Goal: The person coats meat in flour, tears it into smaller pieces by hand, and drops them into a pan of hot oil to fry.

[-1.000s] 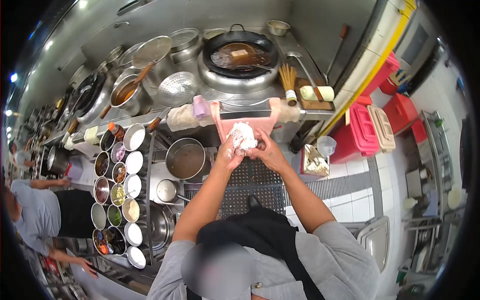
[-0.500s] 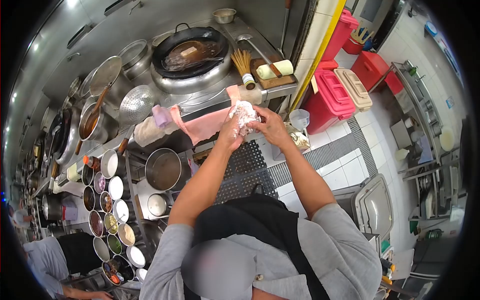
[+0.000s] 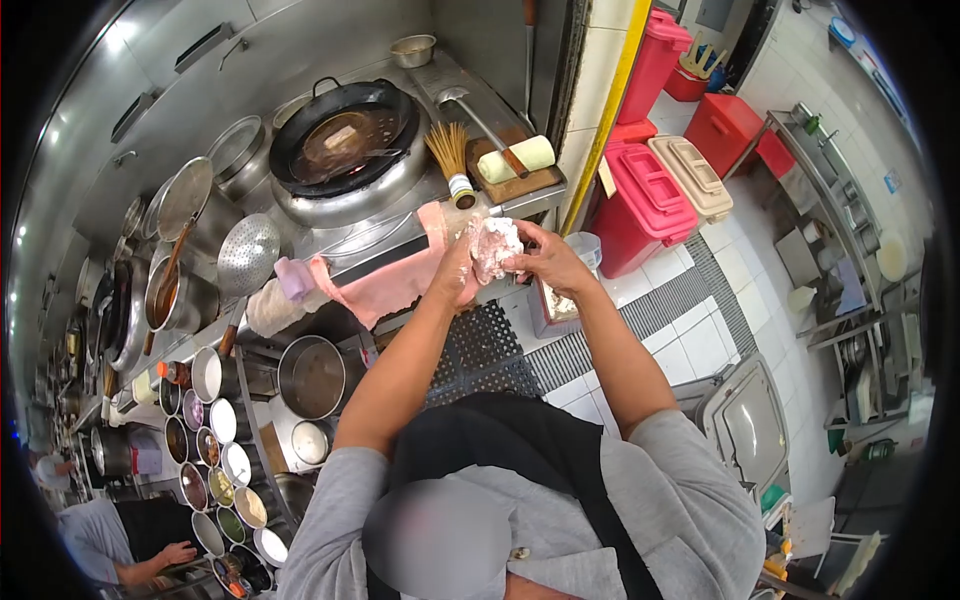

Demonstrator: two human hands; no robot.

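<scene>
A pinkish piece of what looks like raw meat (image 3: pixel 494 248), patchily covered in white flour, is held up between both hands. My left hand (image 3: pixel 459 268) supports it from the left, with white powder on the fingers. On the other side, my right hand (image 3: pixel 553 262) grips its edge with bent fingers. Beyond them a black wok (image 3: pixel 400 165) holds brown oil, in which one pale piece (image 3: pixel 340 137) lies. Below my right hand stands a tub (image 3: pixel 560 305) with whitish contents, partly hidden by the forearm.
A bamboo brush (image 3: pixel 452 165), a ladle (image 3: pixel 485 130) and a board with a rolled pale cloth (image 3: pixel 515 158) lie right of the wok. Pink cloths (image 3: pixel 375 285) hang along the counter edge. Several ingredient pots stand left. A co-worker's hand (image 3: pixel 178 554) shows lower left.
The view has shifted slightly, so the wok and counter sit further left. The meat has turned in my hands, showing more pink. The co-worker's hand has come up beside the pots.
</scene>
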